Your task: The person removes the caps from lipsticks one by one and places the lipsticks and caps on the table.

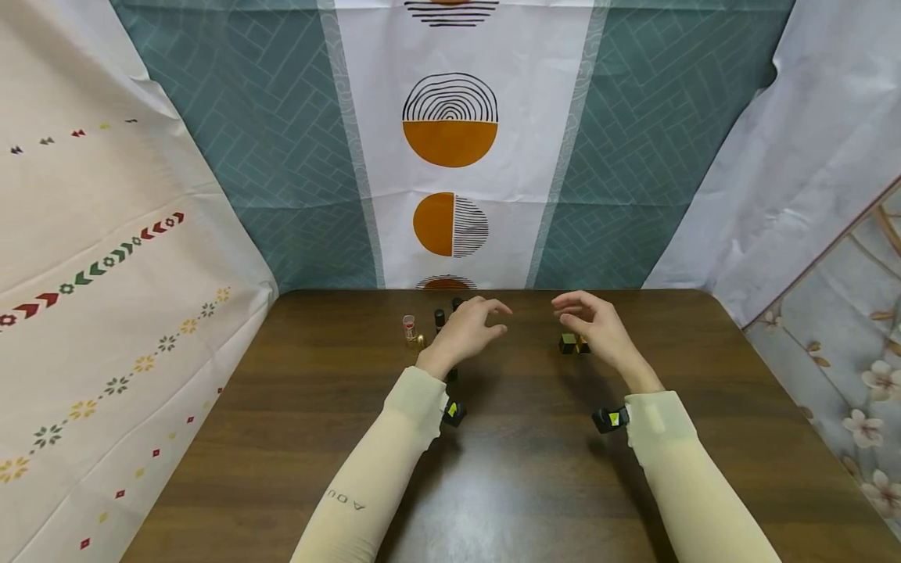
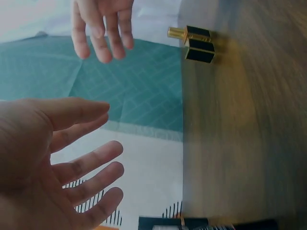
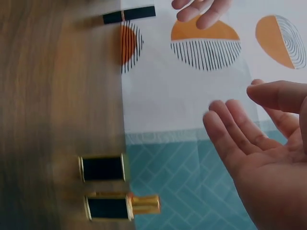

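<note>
My left hand [image 1: 468, 332] hovers over the table with relaxed fingers and nothing in them. Behind and beside it stand black tubes [image 1: 439, 319], a clear-topped tube with a pinkish-red part [image 1: 410, 327] and a small gold piece [image 1: 421, 342]. Across from it my right hand [image 1: 598, 324] is also raised, fingers loosely bent and holding nothing. Close below its fingers are a black, gold-edged square cap [image 3: 102, 168] and a matching square lipstick case [image 3: 109, 208], its gold tube sticking up. In the right wrist view, one black tube [image 3: 129, 14] stands farther off.
The brown wooden table [image 1: 507, 485] reaches back to a hanging cloth [image 1: 288, 141] in teal and white. A cream patterned cloth [image 1: 105, 313] borders the left side, and a flowered cloth [image 1: 845, 375] the right. Both wrists carry small black cameras [image 1: 454, 412].
</note>
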`<state>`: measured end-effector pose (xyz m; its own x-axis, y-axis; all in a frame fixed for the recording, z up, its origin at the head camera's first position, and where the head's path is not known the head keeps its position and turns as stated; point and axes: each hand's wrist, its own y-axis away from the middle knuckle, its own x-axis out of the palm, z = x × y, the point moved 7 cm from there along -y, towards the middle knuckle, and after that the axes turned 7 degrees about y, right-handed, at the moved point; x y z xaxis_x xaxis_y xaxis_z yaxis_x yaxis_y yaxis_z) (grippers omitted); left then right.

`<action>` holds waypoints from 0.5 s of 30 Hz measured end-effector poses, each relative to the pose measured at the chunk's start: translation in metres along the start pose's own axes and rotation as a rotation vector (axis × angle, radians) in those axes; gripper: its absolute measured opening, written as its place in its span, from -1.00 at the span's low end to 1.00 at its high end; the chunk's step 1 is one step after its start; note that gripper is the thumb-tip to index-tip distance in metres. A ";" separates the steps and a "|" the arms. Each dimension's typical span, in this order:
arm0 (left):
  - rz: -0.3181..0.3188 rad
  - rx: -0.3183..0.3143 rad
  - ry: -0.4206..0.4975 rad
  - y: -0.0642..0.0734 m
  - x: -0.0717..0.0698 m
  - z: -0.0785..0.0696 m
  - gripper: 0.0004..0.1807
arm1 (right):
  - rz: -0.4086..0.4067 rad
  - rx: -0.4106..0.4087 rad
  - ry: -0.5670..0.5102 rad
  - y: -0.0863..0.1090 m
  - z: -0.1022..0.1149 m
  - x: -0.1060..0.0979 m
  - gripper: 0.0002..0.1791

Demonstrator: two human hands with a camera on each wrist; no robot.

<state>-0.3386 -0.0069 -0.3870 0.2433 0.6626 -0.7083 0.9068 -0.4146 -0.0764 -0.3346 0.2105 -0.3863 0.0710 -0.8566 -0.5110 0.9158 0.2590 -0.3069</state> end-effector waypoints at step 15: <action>-0.066 -0.016 0.069 0.037 -0.020 0.029 -0.65 | 0.206 0.042 -0.158 0.010 -0.005 0.056 -0.59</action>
<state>-0.3203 -0.0535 -0.3961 0.2059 0.7296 -0.6521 0.9268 -0.3593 -0.1094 -0.3234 0.1680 -0.4221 0.3158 -0.8478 -0.4260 0.8911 0.4192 -0.1737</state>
